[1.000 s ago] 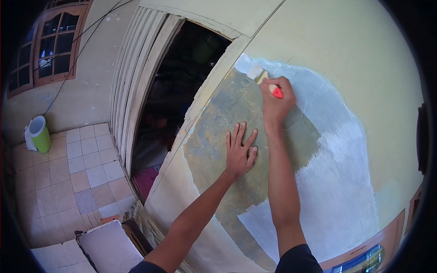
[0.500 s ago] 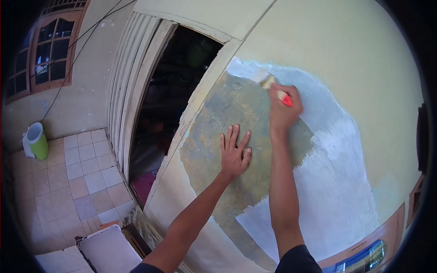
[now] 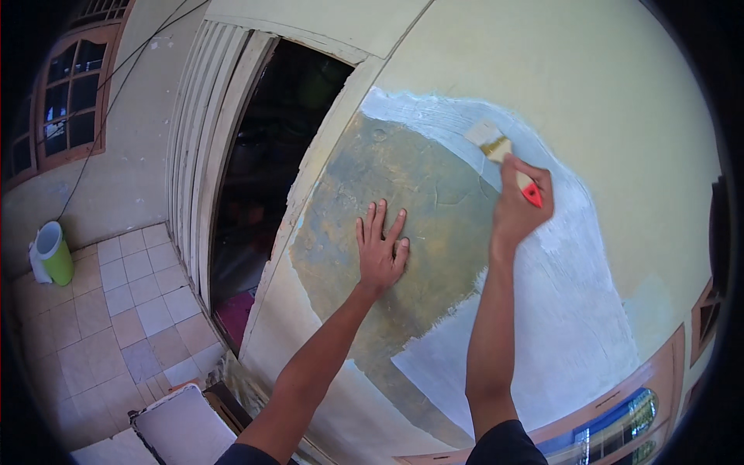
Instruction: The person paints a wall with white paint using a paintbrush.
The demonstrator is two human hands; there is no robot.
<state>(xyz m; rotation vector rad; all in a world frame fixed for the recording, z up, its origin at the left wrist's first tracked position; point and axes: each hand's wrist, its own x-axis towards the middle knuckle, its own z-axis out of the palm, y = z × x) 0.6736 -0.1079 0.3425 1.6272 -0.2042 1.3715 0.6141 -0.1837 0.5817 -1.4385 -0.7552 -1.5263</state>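
My right hand (image 3: 518, 208) grips a paintbrush (image 3: 502, 155) with a red handle and pale bristles. Its bristles press against the wall at the upper edge of a bare, greenish-brown patch (image 3: 395, 201). My left hand (image 3: 381, 252) lies flat on that bare patch with its fingers spread, below and to the left of the brush. Fresh whitish paint (image 3: 558, 310) covers the wall to the right of and below the patch, and runs along its top edge.
A dark open doorway (image 3: 263, 170) with a ribbed pale frame stands left of the painted wall. A green and white bucket (image 3: 54, 254) sits on the tiled floor (image 3: 116, 310) at far left. A wooden-framed window (image 3: 66, 101) is set in the left wall.
My right hand and the brush have shifted a little to the right along the top of the bare patch. My left hand stays flat on the wall.
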